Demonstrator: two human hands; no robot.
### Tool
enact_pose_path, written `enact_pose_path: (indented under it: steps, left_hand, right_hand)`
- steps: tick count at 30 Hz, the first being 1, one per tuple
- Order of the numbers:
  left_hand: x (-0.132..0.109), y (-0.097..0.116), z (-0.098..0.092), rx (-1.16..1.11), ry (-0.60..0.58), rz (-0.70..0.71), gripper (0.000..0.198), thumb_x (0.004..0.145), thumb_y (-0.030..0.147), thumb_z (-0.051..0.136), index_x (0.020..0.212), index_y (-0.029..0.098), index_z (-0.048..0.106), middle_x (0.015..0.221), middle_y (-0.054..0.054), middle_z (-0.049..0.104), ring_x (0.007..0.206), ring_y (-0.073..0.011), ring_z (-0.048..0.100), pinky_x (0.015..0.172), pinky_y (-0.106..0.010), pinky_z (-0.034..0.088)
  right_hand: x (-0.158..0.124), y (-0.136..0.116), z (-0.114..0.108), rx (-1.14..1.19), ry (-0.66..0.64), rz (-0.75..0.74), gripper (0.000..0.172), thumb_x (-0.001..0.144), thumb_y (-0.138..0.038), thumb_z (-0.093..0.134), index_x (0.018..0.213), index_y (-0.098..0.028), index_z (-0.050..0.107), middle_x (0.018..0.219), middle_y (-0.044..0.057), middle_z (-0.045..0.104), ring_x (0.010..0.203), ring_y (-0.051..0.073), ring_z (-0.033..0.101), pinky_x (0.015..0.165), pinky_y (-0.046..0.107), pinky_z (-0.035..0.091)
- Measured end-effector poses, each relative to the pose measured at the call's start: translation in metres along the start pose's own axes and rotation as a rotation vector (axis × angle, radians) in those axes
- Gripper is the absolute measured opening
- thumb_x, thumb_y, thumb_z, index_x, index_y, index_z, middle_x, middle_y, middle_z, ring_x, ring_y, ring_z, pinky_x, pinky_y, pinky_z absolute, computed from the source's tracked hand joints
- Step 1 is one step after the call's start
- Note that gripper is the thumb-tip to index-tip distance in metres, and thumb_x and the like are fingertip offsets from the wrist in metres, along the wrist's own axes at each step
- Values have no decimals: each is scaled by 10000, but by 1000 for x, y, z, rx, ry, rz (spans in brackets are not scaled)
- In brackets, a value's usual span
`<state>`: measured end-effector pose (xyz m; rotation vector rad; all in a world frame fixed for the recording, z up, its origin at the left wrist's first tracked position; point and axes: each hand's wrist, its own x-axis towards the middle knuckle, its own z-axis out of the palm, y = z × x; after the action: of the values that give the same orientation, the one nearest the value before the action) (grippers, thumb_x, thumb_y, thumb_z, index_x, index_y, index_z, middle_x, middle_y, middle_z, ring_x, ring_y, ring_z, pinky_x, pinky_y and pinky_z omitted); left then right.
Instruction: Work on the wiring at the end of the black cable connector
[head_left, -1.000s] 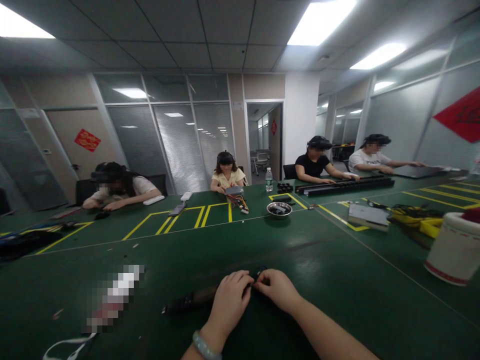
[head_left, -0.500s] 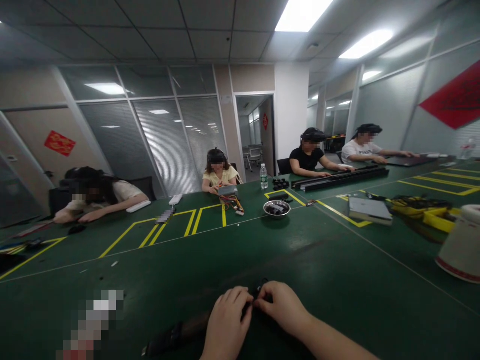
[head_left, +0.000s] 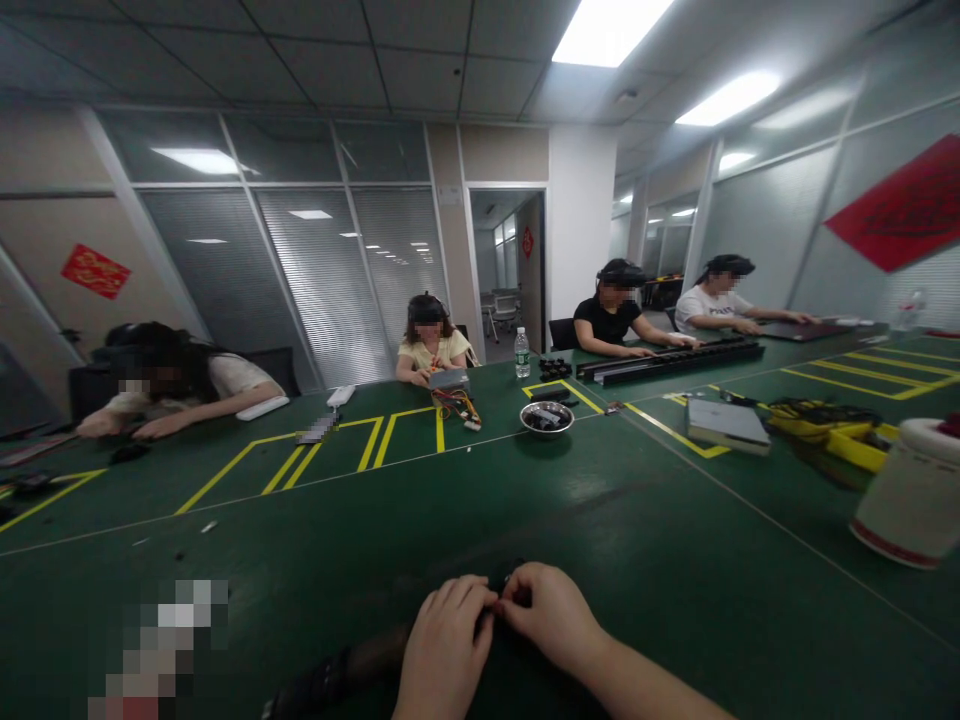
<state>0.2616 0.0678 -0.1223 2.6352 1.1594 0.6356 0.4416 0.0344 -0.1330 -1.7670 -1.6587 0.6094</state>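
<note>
A long, dark, tube-like thing (head_left: pixel 330 680) lies slantwise on the table at the bottom of the view, with a band around it; its exact kind is not clear. My left hand (head_left: pixel 448 640) rests over its right part, fingers curled together and hiding the middle. At the far end, where a small black piece (head_left: pixel 514 572) shows, my right hand (head_left: pixel 551 615) closes in a pinch with thumb and forefinger. The fingertips of both hands nearly meet there. Whatever lies between them is mostly hidden.
A metal bowl (head_left: pixel 547 420) of dark parts stands ahead on the green table (head_left: pixel 375 530). A paper cup (head_left: pixel 911 490), yellow trays (head_left: pixel 859 445) and a grey box (head_left: pixel 727 427) are at the right. A water bottle (head_left: pixel 522 353) stands farther back. Several people sit across.
The view has shifted slightly, so the table things sit a little farther left. My hands keep almost the same grip and place on the dark tube-like thing.
</note>
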Motion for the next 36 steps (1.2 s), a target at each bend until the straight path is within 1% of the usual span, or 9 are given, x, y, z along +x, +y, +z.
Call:
enact_pose_path:
  steps: [4,10,16,19,22,26,31,34,36]
  left_hand:
    - [-1,3,-3,23,21,7,226,850,166,473,971,262,638,1099,-27,644,1037,-230,580,891,-382,451]
    - [-4,2,-2,27,58,32,283,830,150,486,1065,249,610,1078,-43,651,995,-229,604,880,-380,478]
    - [-8,3,-3,42,122,155,316,845,169,511,1139,256,588,1247,-34,604,1214,-248,521,1110,-496,333]
    - [-10,10,-11,24,105,254,349,879,174,481,1202,282,558,1293,-7,579,1262,-219,486,1153,-485,280]
    - [-13,11,-16,-4,82,292,363,901,174,455,1233,288,550,1290,-9,584,1249,-206,501,1146,-468,304]
    - [-16,3,-17,-75,-7,233,300,910,201,452,1150,296,605,1257,-3,607,1210,-204,531,1077,-424,406]
    - [-13,3,-24,-189,-179,89,291,899,252,472,1138,336,617,1269,28,593,1190,-204,539,1005,-395,461]
    - [-9,7,-24,-234,-250,48,281,882,284,503,1128,343,624,1299,34,570,1199,-209,530,1000,-380,455]
    - [-7,8,-21,-252,-262,37,266,877,299,512,1111,332,635,1315,29,559,1222,-214,510,1028,-381,425]
  right_hand:
    - [-5,-6,-3,-70,50,-57,64,787,-269,666,798,-239,722,889,11,650,816,165,618,741,237,432]
    - [-8,-5,-1,-130,103,-167,49,810,-241,658,846,-217,679,1415,33,411,1030,202,605,896,284,440]
    - [-1,-8,-5,-292,-17,-263,93,864,-244,605,944,-209,637,1092,27,580,879,163,614,804,249,456]
    - [7,-9,-11,-385,13,-262,115,886,-225,565,975,-202,633,1072,36,568,909,168,597,807,246,444]
    - [13,2,-32,-402,69,-186,87,889,-261,580,911,-199,636,1048,35,566,889,166,596,794,248,442]
    - [-1,46,-96,-417,177,-43,131,896,-286,547,882,-187,632,1014,58,568,865,182,601,761,273,443]
    - [-71,152,-183,-389,348,294,373,905,-478,435,881,-185,664,1025,106,597,851,225,624,747,322,472]
    - [-114,207,-215,-329,454,481,505,852,-612,422,944,-187,679,1069,135,629,909,282,642,765,366,494]
    - [-133,228,-226,-260,509,672,579,836,-644,398,976,-161,685,958,164,669,863,325,658,716,405,505]
